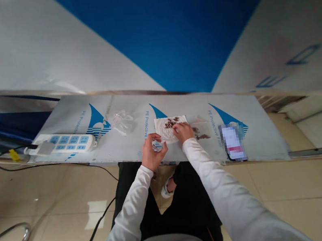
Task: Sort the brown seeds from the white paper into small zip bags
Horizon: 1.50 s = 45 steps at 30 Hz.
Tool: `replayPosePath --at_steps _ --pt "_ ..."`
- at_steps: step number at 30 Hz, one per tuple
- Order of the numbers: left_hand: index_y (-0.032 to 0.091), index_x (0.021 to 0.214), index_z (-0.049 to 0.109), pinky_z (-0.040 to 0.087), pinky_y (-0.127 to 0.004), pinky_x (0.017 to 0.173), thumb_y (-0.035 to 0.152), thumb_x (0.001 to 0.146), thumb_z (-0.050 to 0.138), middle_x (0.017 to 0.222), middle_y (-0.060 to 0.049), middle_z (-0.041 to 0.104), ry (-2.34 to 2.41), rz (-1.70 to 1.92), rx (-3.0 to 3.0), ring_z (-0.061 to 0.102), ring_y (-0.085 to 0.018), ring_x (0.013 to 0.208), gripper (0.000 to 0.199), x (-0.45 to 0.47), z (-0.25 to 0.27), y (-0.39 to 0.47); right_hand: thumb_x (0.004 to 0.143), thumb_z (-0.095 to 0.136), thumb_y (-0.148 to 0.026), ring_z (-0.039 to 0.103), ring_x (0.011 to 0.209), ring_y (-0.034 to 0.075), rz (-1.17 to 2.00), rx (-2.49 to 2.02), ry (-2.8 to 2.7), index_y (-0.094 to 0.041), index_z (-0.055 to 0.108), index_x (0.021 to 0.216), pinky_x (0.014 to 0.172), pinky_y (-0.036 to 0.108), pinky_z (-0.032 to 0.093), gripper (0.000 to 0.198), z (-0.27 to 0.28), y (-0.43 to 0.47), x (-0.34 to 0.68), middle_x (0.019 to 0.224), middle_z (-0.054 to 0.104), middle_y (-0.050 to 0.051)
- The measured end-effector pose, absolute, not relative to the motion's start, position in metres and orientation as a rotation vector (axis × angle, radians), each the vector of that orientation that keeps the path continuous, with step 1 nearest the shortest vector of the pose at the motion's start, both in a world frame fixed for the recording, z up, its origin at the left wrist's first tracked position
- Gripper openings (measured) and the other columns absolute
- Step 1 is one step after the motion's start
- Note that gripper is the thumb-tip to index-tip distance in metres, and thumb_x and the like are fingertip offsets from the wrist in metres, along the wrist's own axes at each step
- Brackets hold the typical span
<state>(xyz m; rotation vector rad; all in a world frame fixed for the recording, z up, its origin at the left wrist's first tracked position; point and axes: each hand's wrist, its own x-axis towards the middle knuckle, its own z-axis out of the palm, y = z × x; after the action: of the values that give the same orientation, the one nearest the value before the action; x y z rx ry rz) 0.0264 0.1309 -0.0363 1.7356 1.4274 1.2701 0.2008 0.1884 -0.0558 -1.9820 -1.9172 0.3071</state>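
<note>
My left hand (pixel 152 153) is curled at the front edge of the narrow table, its thumb and fingers around a small clear plastic bag (pixel 157 145). A white tissue (pixel 166 135) lies flat just beyond it, with several small dark brown pieces (pixel 170 123) on its far part. Over the right side of the tissue, my right hand (pixel 184 131) has its fingertips pinched together at the brown pieces. What they hold, if anything, is too small to make out. Close to that hand's right side rests a clear zip bag (pixel 202 129) with more brown pieces inside.
A white power strip (pixel 72 142) with a plugged-in adapter and black cable (pixel 96 224) occupies the table's left end. Crumpled clear plastic bags (pixel 122 122) lie left of the tissue. A phone (pixel 233 142) sits near the right front edge. Behind rises a white-and-blue panel (pixel 183 30).
</note>
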Motion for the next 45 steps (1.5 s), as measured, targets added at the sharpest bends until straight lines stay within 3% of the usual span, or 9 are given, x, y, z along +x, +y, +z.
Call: replayPosePath --at_steps 5,9,16,20,24,28,34,40,45 --pt "0.021 0.094 0.049 0.047 -0.030 0.075 0.019 0.068 0.066 0.082 -0.002 0.061 1.361 1.265 1.769 0.060 -0.017 0.077 0.031 0.030 -0.030 0.130 0.082 0.059 -0.023 0.060 0.081 0.019 0.337 -1.584 -1.801 -0.021 0.068 0.093 0.079 0.031 0.048 0.014 0.006 0.136 0.181 0.088 0.070 0.005" --pt "0.021 0.094 0.049 0.047 -0.032 0.076 0.015 0.066 0.062 0.088 -0.003 0.062 1.261 1.234 1.806 0.060 -0.019 0.082 0.031 0.039 -0.023 0.126 0.082 0.061 -0.018 0.060 0.083 0.020 0.397 -1.400 -2.032 -0.022 0.069 0.089 0.078 0.033 0.048 0.012 0.042 0.109 0.167 0.086 0.070 0.005" --pt "0.021 0.098 0.047 0.046 -0.030 0.072 0.017 0.065 0.064 0.086 -0.003 0.059 1.151 1.217 1.794 0.057 -0.017 0.076 0.038 0.042 -0.013 0.116 0.086 0.061 -0.028 0.060 0.086 0.023 0.444 -1.327 -2.365 -0.019 0.068 0.097 0.077 0.035 0.047 0.016 0.052 0.106 0.179 0.087 0.070 0.009" --pt "0.018 0.113 0.046 0.047 -0.031 0.077 0.025 0.061 0.075 0.098 -0.007 0.058 0.989 1.160 1.680 0.057 -0.018 0.085 0.060 0.030 -0.003 0.108 0.085 0.061 -0.025 0.061 0.074 0.016 0.663 -1.268 -2.149 -0.020 0.068 0.082 0.071 0.029 0.048 0.009 0.059 0.100 0.193 0.078 0.069 0.003" --pt "0.017 0.092 0.058 0.047 -0.028 0.066 0.038 0.077 0.065 0.083 -0.005 0.061 0.908 1.047 1.272 0.058 -0.014 0.073 0.027 0.014 0.008 0.097 0.083 0.061 -0.028 0.062 0.075 0.014 0.860 -1.250 -1.922 -0.019 0.067 0.082 0.067 0.026 0.049 0.011 0.067 0.099 0.206 0.081 0.068 0.003" --pt "0.016 0.073 0.059 0.045 -0.025 0.057 0.039 0.072 0.071 0.065 0.000 0.058 0.920 1.000 1.091 0.054 -0.010 0.058 0.026 0.008 0.020 0.084 0.076 0.067 -0.039 0.065 0.088 0.017 1.096 -1.244 -1.655 -0.017 0.066 0.079 0.069 0.027 0.054 0.021 0.066 0.097 0.209 0.104 0.065 0.009" --pt "0.015 0.072 0.059 0.045 -0.021 0.054 0.038 0.068 0.076 0.063 0.003 0.058 0.994 1.081 0.929 0.053 -0.008 0.055 0.028 0.007 0.026 0.073 0.068 0.074 -0.042 0.068 0.065 0.016 1.449 -1.234 -1.293 -0.016 0.064 0.080 0.062 0.028 0.055 0.030 0.060 0.093 0.203 0.076 0.071 0.005" --pt "0.015 0.076 0.059 0.045 -0.018 0.056 0.037 0.070 0.075 0.059 0.004 0.058 0.985 1.100 0.928 0.055 -0.006 0.053 0.028 0.007 0.028 0.074 0.064 0.079 -0.036 0.067 0.065 0.014 1.403 -1.218 -1.208 -0.017 0.067 0.077 0.064 0.027 0.055 0.025 0.064 0.093 0.200 0.078 0.072 0.003" --pt "0.014 0.089 0.066 0.051 -0.024 0.070 0.033 0.074 0.072 0.081 -0.004 0.069 0.943 1.165 1.093 0.063 -0.012 0.072 0.025 0.012 0.029 0.080 0.067 0.077 -0.031 0.067 0.077 0.015 1.435 -1.149 -1.300 -0.018 0.068 0.078 0.076 0.029 0.053 0.019 0.059 0.089 0.191 0.085 0.073 0.003"
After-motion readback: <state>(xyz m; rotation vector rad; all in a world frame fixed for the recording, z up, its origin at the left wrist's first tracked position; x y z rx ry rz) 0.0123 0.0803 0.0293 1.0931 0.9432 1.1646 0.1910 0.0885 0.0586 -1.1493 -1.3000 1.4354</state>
